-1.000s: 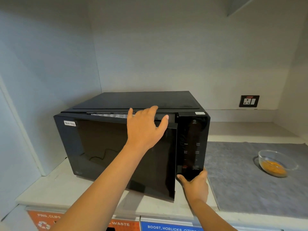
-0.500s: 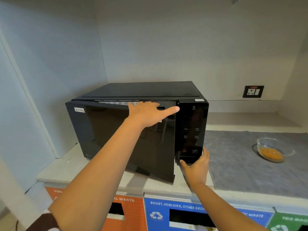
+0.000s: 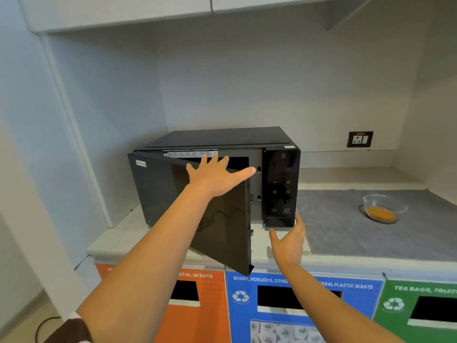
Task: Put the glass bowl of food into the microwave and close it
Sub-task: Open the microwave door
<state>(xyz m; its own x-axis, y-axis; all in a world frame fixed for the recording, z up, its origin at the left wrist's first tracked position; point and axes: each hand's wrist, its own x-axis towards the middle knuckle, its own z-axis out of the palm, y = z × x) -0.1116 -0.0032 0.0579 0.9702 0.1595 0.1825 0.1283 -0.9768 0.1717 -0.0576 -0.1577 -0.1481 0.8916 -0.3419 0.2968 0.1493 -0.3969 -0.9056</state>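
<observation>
A black microwave (image 3: 280, 184) stands on the counter, its door (image 3: 173, 199) swung partly open toward me. My left hand (image 3: 216, 175) lies flat on the door's top edge, fingers spread over it. My right hand (image 3: 289, 240) hovers open just below the control panel, touching nothing. The glass bowl (image 3: 383, 207) with orange food sits on a grey mat (image 3: 358, 229) to the right of the microwave, well away from both hands.
A wall socket (image 3: 359, 139) is behind the mat. Below the counter edge are an orange bin (image 3: 205, 305), a blue bin (image 3: 296, 310) and a green bin (image 3: 420, 310). A cupboard underside (image 3: 222, 11) hangs overhead and a wall closes the left side.
The microwave door has swung further open under my left hand. My right hand has come off the panel's lower corner. The view has pulled back and now shows the bins.
</observation>
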